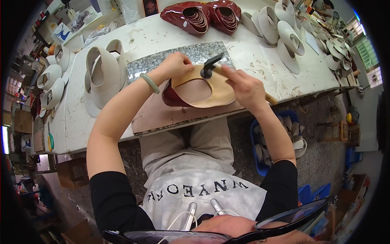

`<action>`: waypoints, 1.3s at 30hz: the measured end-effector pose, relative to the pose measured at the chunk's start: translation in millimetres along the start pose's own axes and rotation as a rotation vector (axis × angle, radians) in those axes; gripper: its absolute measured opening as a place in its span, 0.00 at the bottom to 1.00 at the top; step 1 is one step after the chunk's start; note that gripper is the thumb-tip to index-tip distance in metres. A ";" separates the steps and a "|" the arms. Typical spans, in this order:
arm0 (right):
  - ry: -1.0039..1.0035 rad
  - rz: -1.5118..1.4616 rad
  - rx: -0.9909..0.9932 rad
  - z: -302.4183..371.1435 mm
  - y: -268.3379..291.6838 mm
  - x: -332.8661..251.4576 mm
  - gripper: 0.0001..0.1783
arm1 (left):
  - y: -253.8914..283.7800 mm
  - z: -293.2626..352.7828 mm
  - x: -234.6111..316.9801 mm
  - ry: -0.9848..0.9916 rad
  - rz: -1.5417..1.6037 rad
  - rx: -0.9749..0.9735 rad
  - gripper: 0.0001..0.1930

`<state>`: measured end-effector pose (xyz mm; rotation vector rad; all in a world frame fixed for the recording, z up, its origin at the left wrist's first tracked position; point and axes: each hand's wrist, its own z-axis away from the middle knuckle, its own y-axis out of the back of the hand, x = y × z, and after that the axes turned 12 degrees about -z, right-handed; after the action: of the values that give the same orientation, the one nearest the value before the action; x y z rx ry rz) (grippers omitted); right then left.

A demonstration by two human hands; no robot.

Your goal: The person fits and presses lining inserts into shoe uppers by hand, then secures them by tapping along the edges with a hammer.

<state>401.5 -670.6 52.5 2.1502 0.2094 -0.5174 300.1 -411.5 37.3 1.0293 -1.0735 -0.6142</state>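
A shoe upper point(221, 91), tan inside with dark red showing at its left end, lies in front of me on a speckled stone slab point(150, 61). At its far left edge my left hand point(178, 65) is closed, fingertips pinching the rim. My right hand point(245, 89) grips the wooden handle of a hammer point(209, 67). The hammer's dark head is over the upper's far edge, beside my left fingers. Whether the head touches the upper I cannot tell. A pale green bangle point(149, 83) circles my left wrist.
Glossy dark red shoe uppers point(195, 18) stand behind the slab. Pale uppers stand left point(99, 73) and right point(288, 38) on the white worktable point(260, 77). Green-handled scissors point(50, 138) lie near the left edge. A blue basket point(255, 142) of pale pieces sits below right.
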 end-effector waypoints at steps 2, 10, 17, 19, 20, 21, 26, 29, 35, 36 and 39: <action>0.019 -0.100 0.117 3.4 1.6 -3.6 0.28 | 3.1 2.0 0.7 -0.003 0.019 -0.012 0.13; -0.025 0.043 0.023 30.9 11.4 -8.9 0.28 | 19.1 8.3 27.0 -0.054 0.028 0.190 0.13; -0.015 0.044 -0.071 41.5 6.3 -26.0 0.28 | 8.3 53.1 48.6 -0.354 -0.097 0.666 0.09; -0.001 0.032 -0.053 35.5 7.5 -28.8 0.29 | 4.1 63.4 49.3 -0.378 -0.083 0.713 0.07; 0.012 0.018 -0.033 31.6 8.7 -30.8 0.30 | 3.5 69.2 49.4 -0.386 -0.067 0.742 0.06; 0.022 -0.002 -0.016 31.5 7.5 -33.9 0.31 | 2.0 78.0 49.2 -0.389 -0.052 0.765 0.05; 0.076 0.007 -0.109 19.3 -12.8 -39.8 0.31 | -0.4 102.0 36.5 -0.339 0.055 0.847 0.04; 0.057 0.036 -0.177 11.0 -21.4 -60.6 0.30 | 0.0 122.8 32.1 -0.260 0.165 0.868 0.05; 0.072 -0.067 -0.083 -12.5 -44.4 -81.5 0.27 | -9.6 156.4 5.2 -0.132 0.174 1.115 0.06; 0.094 -0.089 -0.163 -10.3 -53.4 -78.7 0.27 | -11.1 164.5 0.0 -0.100 0.190 1.108 0.08; 0.120 -0.186 -0.250 -16.1 -63.1 -78.4 0.28 | -18.0 186.9 -11.1 -0.071 0.132 1.160 0.09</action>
<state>314.8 -617.3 48.8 1.9278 0.5183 -0.4423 125.0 -480.0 37.6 1.8984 -1.5805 0.1615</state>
